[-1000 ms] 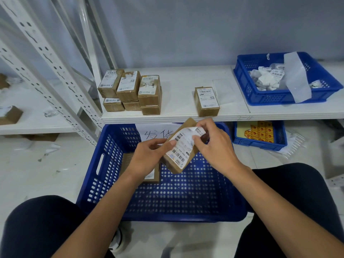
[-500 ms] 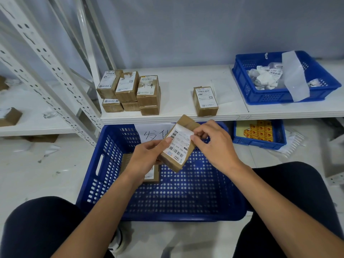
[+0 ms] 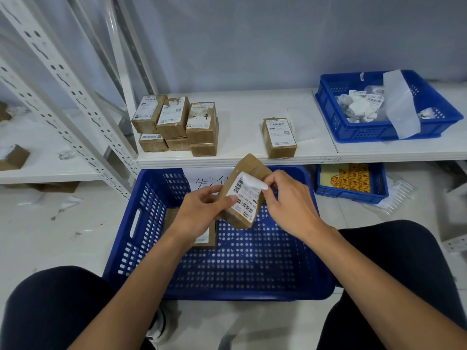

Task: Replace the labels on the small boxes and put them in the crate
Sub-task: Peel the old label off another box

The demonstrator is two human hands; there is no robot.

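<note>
1. Half a second ago the white label (image 3: 246,195) lay flat on the small box (image 3: 252,165). Now its top corner is lifted up and curls away from the box.
2. The box has hardly moved. It is in the middle of the frame, tilted, held up over the big blue crate (image 3: 252,274).
3. The left hand (image 3: 202,213) grips the box from the left side, with the thumb pressed on the lower part of the label.
4. The right hand (image 3: 293,205) pinches the lifted corner of the label between thumb and fingers.
5. Both arms reach in from the bottom of the frame, over the knees.
6. One box is in the hands. One more box (image 3: 211,236) lies in the crate, partly under the left hand.
7. On the white shelf (image 3: 242,117), left of the middle, is a stack of six boxes (image 3: 177,122), three on top of three.
8. One single box (image 3: 279,137) sits on the shelf, just above the hands.
9. There are three blue bins: the crate, a basket (image 3: 366,132) with crumpled white papers at the upper right, and a small tray (image 3: 351,195) with yellow stickers under the shelf.
</note>
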